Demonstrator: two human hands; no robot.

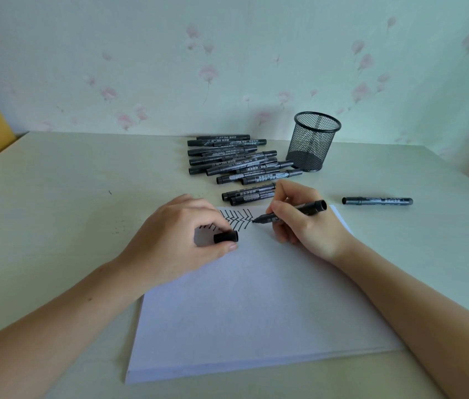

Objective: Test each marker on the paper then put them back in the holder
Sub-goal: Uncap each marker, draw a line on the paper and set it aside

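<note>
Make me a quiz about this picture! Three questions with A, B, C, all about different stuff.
1. Where does the lone marker lie?
A. In the holder
B. On the table, right of the paper
C. Under the paper

2. What colour is the mesh holder?
A. Black
B. Red
C. Yellow

3. What is the marker in the right hand like?
A. Capped
B. Snapped in half
C. Uncapped, tip on the paper

Answers:
1. B, it lies alone on the table, apart from the pile.
2. A, its wire mesh is black.
3. C, the left hand holds the cap while the tip touches the sheet.
</note>
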